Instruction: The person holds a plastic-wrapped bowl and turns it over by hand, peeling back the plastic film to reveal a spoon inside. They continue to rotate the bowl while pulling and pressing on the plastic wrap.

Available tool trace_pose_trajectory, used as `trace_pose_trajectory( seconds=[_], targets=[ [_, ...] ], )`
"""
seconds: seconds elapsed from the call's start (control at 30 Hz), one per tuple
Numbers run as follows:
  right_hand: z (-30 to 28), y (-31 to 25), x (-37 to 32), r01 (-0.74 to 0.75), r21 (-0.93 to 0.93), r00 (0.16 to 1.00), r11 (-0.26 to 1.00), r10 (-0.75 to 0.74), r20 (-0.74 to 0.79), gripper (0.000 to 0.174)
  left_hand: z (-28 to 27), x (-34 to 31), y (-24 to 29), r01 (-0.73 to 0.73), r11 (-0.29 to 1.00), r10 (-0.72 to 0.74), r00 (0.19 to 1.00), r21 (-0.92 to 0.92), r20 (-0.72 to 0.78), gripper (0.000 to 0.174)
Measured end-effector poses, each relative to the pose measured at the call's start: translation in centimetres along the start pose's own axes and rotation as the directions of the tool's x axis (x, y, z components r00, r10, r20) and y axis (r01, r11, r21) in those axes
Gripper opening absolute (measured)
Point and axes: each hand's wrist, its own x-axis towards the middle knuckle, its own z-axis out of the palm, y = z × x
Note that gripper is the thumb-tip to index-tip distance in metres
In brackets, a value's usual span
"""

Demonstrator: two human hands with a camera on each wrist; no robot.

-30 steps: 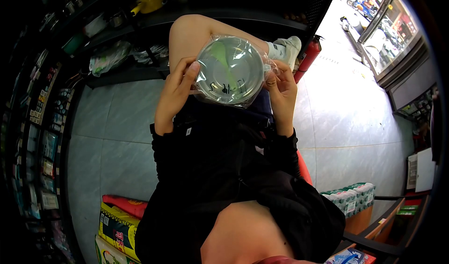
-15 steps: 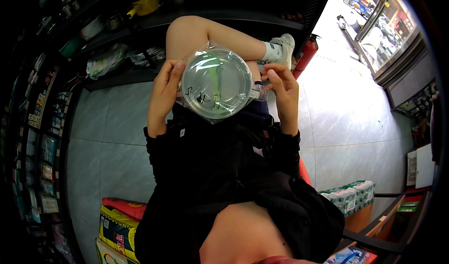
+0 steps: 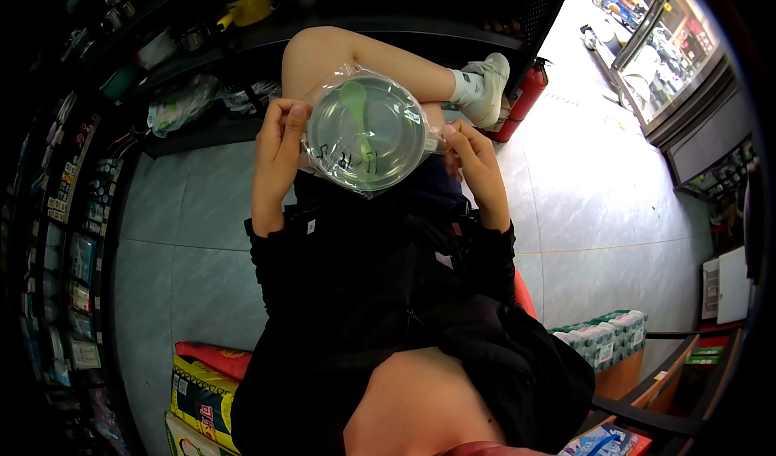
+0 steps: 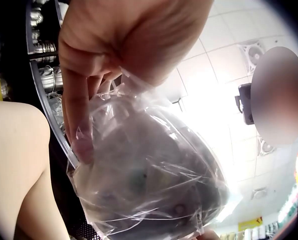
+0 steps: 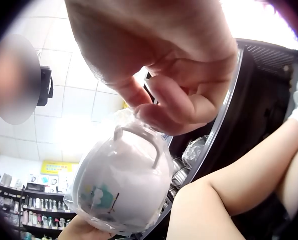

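Observation:
A round white bowl (image 5: 131, 175) with a side handle and a small printed figure is wrapped in a clear plastic bag (image 4: 154, 185). Through its clear lid (image 3: 388, 120) a green spoon (image 3: 353, 99) shows, along with black handwritten marks. My left hand (image 3: 276, 153) grips the wrapped bowl's left side, thumb on top near the rim. On the opposite side, my right hand (image 3: 481, 165) pinches the bag by the handle (image 5: 144, 137), thumb and fingertips together. The bowl is held up over the lap.
A bare leg (image 3: 372, 60) crosses behind the bowl, ending in a white shoe (image 3: 487, 88). Beyond it runs a dark shelf (image 3: 347, 23) with a yellow pot (image 3: 250, 7). A red fire extinguisher (image 3: 525, 100) stands at right, near the doorway. Stacked bags (image 3: 202, 391) lie at lower left.
The bowl has shifted left and turned back and forth between the hands. The right hand, apart from the handle half a second ago, now pinches there. The left hand keeps its hold.

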Motion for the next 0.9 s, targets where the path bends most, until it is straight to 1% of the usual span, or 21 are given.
trace_pose_trajectory(
  seconds=[0.07, 0.17, 0.23, 0.27, 0.33, 0.4, 0.53, 0.6, 0.7, 0.8, 0.9],
  targets=[
    [0.3, -0.3, -0.2, 0.054, -0.004, 0.999, 0.999, -0.054, 0.003, 0.028, 0.2, 0.0, 0.1, 0.01, 1.0, -0.01, 1.0, -0.002, -0.023, 0.031],
    [0.5, 0.0, -0.2, 0.174, 0.034, 0.974, 0.984, -0.167, -0.156, 0.025, 0.5, 0.0, 0.3, 0.028, 1.0, -0.029, 0.998, -0.011, -0.052, 0.03],
    [1.0, 0.0, -0.3, 0.286, 0.068, 0.933, 0.956, -0.261, -0.248, 0.023, 0.8, 0.1, -0.2, 0.016, 0.998, -0.019, 0.998, -0.054, -0.061, 0.03],
    [1.2, -0.1, -0.4, 0.342, 0.079, 0.905, 0.936, -0.306, -0.294, 0.022, 0.9, 0.2, -0.3, 0.039, 0.997, -0.042, 0.998, -0.072, -0.046, 0.03],
    [1.5, -0.2, -0.6, 0.381, 0.021, 0.877, 0.924, -0.354, -0.326, 0.022, 1.0, 0.1, -0.4, 0.084, 0.991, -0.086, 0.996, -0.105, -0.017, 0.03],
    [1.6, -0.2, -0.5, 0.426, -0.049, 0.843, 0.903, -0.416, -0.34, 0.023, 1.1, 0.2, -0.4, 0.094, 0.99, -0.098, 0.995, -0.103, -0.037, 0.03],
    [1.5, -0.2, -0.7, 0.403, -0.103, 0.842, 0.91, -0.412, -0.349, 0.025, 0.9, 0.2, -0.8, 0.076, 0.989, -0.082, 0.995, -0.124, -0.05, 0.031],
    [1.5, -0.1, -0.7, 0.414, -0.11, 0.836, 0.904, -0.425, -0.347, 0.025, 1.0, 0.2, -0.6, 0.057, 0.991, -0.065, 0.996, -0.12, -0.061, 0.031],
    [1.4, 0.0, -0.7, 0.395, -0.086, 0.848, 0.915, -0.399, -0.349, 0.024, 0.9, 0.3, -0.4, 0.037, 0.994, -0.044, 0.997, -0.105, -0.066, 0.032],
    [1.3, -0.3, -0.3, 0.353, 0.02, 0.89, 0.935, -0.329, -0.316, 0.025, 0.9, 0.1, -0.1, 0.042, 0.995, -0.048, 0.997, -0.087, -0.064, 0.032],
    [1.1, -0.3, 0.1, 0.326, 0.094, 0.895, 0.941, -0.275, -0.353, 0.026, 0.9, 0.0, 0.1, 0.044, 0.996, -0.05, 0.996, -0.077, -0.076, 0.031]
  ],
)
